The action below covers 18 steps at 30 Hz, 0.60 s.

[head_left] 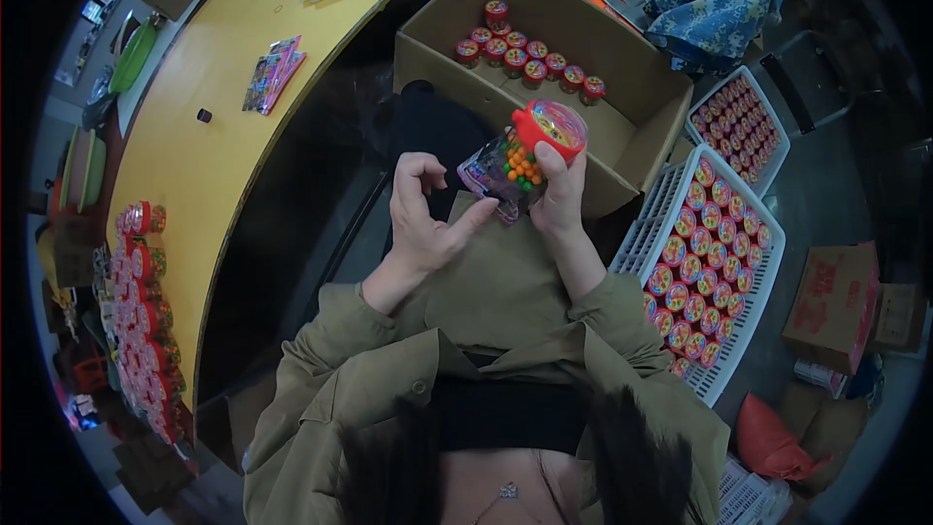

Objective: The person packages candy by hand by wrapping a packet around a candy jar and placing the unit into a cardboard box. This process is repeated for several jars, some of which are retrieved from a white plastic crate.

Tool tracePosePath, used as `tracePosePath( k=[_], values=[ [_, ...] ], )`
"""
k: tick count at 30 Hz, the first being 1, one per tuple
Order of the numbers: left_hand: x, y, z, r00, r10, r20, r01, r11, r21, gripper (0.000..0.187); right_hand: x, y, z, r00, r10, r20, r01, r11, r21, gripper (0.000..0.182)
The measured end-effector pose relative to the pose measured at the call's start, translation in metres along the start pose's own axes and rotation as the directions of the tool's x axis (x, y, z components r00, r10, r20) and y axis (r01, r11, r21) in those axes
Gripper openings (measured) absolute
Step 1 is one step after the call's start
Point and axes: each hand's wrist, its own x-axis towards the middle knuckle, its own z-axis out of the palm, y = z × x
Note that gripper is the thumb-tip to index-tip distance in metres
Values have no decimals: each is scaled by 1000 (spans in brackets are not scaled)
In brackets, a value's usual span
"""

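In the middle of the head view, a clear candy jar (522,167) with a red lid is held tilted over my lap, orange and green candy balls showing inside. My right hand (561,192) is wrapped around its side, thumb up by the lid. Printed plastic film (476,175) shows around the jar's lower end. My left hand (425,219) is beside that end with its fingers curled and apart from the thumb, whose tip is right at the film's edge.
A cardboard box (641,126) with several red-lidded jars stands ahead. White crates (763,316) of such jars are at the right. On the yellow table (219,175) lie printed film sleeves (275,76), a small dark cap (204,116) and rows of jars (146,316).
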Motion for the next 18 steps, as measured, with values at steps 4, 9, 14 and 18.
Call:
tracePosePath(
  k=[4,9,14,18],
  values=[
    [13,2,-5,951,304,56,-309,931,196,48,-5,-14,10,993,-102,62,110,981,-157,65],
    [19,-12,11,855,403,326,-444,894,59,37,-5,-14,16,998,58,23,-57,996,-62,58],
    [15,-32,12,808,206,552,-225,974,-34,33,1,-1,-9,948,286,-138,-252,941,224,47],
    [34,-6,6,898,266,350,-303,952,52,37,6,-11,-11,953,294,-74,-267,929,257,48]
  ],
)
